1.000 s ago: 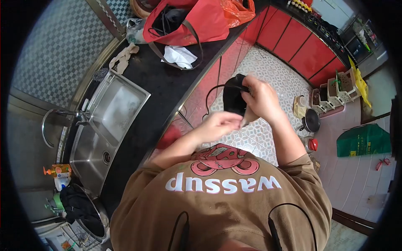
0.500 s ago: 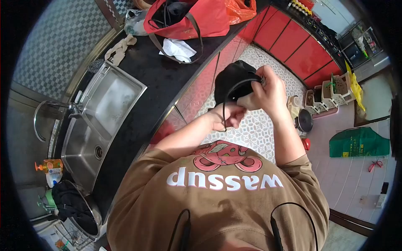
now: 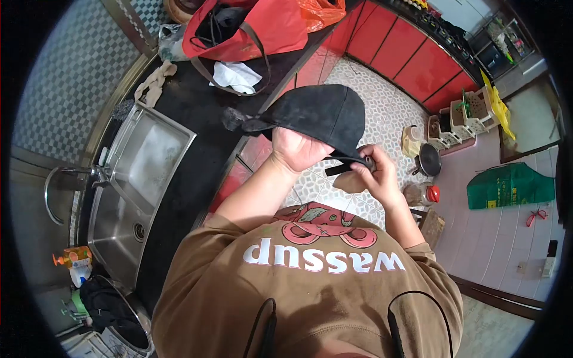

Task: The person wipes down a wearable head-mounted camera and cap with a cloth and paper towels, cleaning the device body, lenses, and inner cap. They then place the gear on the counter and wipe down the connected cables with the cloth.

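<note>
Held over the floor (image 3: 343, 73), the cap (image 3: 325, 113) could drop if the right hand (image 3: 380, 174), its fingertips pinched on the strap (image 3: 335, 171), slips while the left hand (image 3: 296, 149) merely props it from beneath, those fingers hidden, grip impossible to tell.

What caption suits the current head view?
Left hand under a black cap, right hand pinching its edge, near a steel sink.

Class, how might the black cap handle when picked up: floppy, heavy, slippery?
The cap probably bends, since it looks like seamed cloth. It is likely light: a thin shell over the left hand. It may not slip much, as its surface looks matte.
</note>
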Action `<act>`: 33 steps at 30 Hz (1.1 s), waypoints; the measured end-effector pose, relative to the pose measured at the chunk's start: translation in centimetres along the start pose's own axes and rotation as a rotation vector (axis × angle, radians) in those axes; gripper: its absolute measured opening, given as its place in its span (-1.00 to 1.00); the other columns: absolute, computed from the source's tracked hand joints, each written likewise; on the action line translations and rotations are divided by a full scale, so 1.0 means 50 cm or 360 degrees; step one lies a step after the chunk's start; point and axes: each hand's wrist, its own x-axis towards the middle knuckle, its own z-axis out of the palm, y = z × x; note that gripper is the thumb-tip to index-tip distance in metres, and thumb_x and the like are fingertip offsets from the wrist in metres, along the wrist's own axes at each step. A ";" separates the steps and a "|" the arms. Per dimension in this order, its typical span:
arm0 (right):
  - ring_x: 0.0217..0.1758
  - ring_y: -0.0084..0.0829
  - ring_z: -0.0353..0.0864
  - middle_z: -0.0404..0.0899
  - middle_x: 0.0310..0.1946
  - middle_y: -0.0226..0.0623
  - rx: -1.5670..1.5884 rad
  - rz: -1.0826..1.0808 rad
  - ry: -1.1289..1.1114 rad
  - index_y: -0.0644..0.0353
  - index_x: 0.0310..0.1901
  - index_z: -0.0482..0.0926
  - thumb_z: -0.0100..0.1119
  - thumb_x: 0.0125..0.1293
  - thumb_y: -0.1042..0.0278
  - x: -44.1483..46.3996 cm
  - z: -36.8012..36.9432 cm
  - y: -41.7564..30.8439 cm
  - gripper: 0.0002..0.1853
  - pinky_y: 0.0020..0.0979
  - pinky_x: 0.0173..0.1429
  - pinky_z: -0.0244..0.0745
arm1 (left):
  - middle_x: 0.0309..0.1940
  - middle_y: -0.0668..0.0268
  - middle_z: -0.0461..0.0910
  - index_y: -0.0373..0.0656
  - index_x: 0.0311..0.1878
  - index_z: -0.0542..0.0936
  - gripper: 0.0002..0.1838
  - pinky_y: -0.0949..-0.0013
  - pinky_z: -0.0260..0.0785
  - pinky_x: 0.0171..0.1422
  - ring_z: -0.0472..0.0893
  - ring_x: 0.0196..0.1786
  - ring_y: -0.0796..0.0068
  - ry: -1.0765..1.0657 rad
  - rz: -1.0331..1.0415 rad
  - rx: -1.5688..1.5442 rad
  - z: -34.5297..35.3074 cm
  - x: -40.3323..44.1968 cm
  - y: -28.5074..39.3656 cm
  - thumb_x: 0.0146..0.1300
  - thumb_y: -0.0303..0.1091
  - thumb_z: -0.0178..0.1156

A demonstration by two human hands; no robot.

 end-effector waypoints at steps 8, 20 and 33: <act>-0.02 -0.46 0.56 0.57 -0.09 -0.29 0.0655 0.0124 0.0521 0.27 -0.02 0.50 0.36 0.17 0.41 0.001 -0.164 -0.020 -0.64 -0.43 0.08 0.46 | 0.41 0.07 0.24 -0.19 0.38 0.29 -0.38 -0.09 -0.06 0.54 0.24 0.43 -0.01 -0.0027 -0.0262 0.0185 0.044 0.004 -0.001 0.43 0.04 -0.20; 0.13 -0.09 0.53 0.57 0.02 -0.15 -0.0645 -0.1185 -0.0195 0.19 -0.05 0.62 0.22 -0.07 0.51 0.177 0.100 -0.169 -0.57 -0.15 0.18 0.44 | 0.30 0.10 0.38 -0.16 0.29 0.38 -0.40 0.00 0.11 0.48 0.38 0.33 0.08 0.0027 -0.0216 0.0281 -0.017 0.010 -0.037 0.41 0.09 -0.19; 0.08 -0.09 0.58 0.61 0.00 -0.17 -0.0537 -0.1016 -0.0240 0.29 -0.17 0.66 0.21 -0.17 0.71 0.038 -0.011 -0.067 -0.60 -0.16 0.12 0.53 | 0.19 0.11 0.49 -0.27 0.22 0.43 -0.46 0.09 0.27 0.38 0.51 0.18 0.12 0.0009 -0.0110 0.0409 -0.008 0.007 -0.037 0.39 -0.02 -0.14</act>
